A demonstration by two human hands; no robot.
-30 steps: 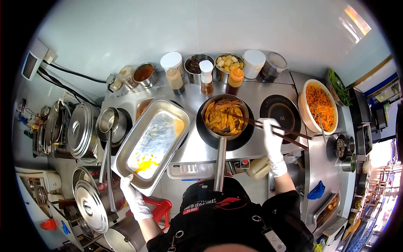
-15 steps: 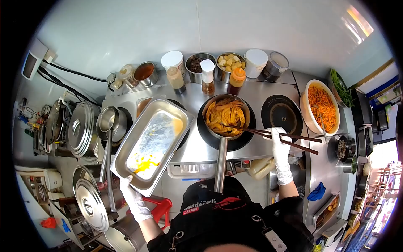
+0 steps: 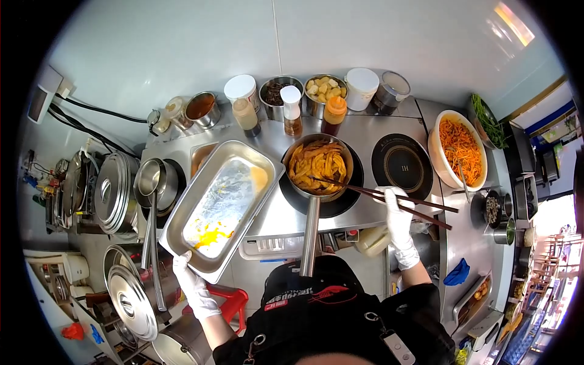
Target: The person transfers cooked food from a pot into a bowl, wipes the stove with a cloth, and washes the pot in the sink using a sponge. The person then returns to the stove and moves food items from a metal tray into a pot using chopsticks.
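Observation:
My gloved left hand [image 3: 190, 281] grips the near corner of a rectangular steel food pan [image 3: 264, 159], holding it tilted over the counter. Inside that pan lie a thin liquid film and a yellow-orange smear near the close end. In my gloved right hand [image 3: 396, 216] is a pair of long dark chopsticks [image 3: 426, 202]. Their tips reach into a long-handled saucepan [image 3: 309, 237], among yellow-brown strips of food [image 3: 319, 164]. The saucepan sits on a round black cooktop, its handle pointing toward me.
Right of the saucepan is a second black cooktop [image 3: 403, 164], then a tub of shredded carrot [image 3: 433, 143]. Sauce bottles [image 3: 334, 115] and containers line the back wall. Ladles [image 3: 153, 243] and lidded pots [image 3: 114, 191] stand at left.
The view has shifted slightly, so the counter items appear a little further left. Both hands keep their holds, and the chopstick tips stay in the saucepan.

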